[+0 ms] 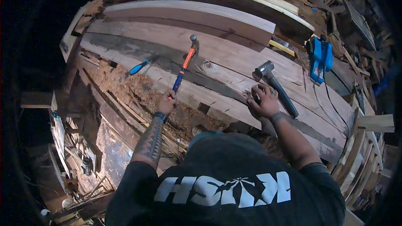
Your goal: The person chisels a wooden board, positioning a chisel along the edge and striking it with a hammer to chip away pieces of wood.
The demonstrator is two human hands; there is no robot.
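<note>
Holding seems the step in hand: left of centre, an orange-and-blue hammer (187,60) is clamped in the left hand (167,103); right of centre, the right hand (266,101) is held over planks (228,75), fingers apart. Steady control seems needed next.

White lettering "KUSH" (226,195) (upside down here) across the black shirt (228,157)

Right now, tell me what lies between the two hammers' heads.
Between the heads of the orange-and-blue hammer and the dark-handled hammer, the head view shows only bare planks.
</note>
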